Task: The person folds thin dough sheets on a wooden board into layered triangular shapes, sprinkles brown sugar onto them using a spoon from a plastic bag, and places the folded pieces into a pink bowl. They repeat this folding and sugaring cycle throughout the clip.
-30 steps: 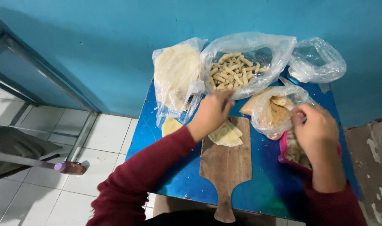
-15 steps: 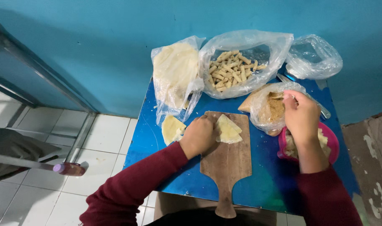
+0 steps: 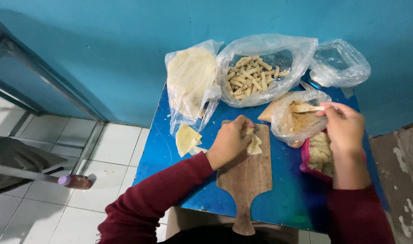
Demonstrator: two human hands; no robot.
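Note:
My left hand (image 3: 230, 141) presses a pale folded dough wrapper (image 3: 254, 144) onto a wooden cutting board (image 3: 245, 180) on the small blue table (image 3: 287, 199). My right hand (image 3: 344, 129) grips the handle of a pale spoon (image 3: 306, 108) that dips into a clear bag of brown crumbs (image 3: 297, 122). Below that hand sits a pink bowl (image 3: 304, 159) of pale filling. Another loose wrapper (image 3: 187, 139) lies on the table left of the board.
At the table's far edge stand a bag of stacked wrappers (image 3: 190, 81), a bag of several rolled sticks (image 3: 254, 77) and a crumpled clear bag (image 3: 339, 63). A blue wall is behind; white floor tiles and a metal frame (image 3: 48, 77) lie to the left.
My left hand has closed over the wrapper on the board, folding it. My right hand has shifted slightly right, holding the spoon in the crumb bag.

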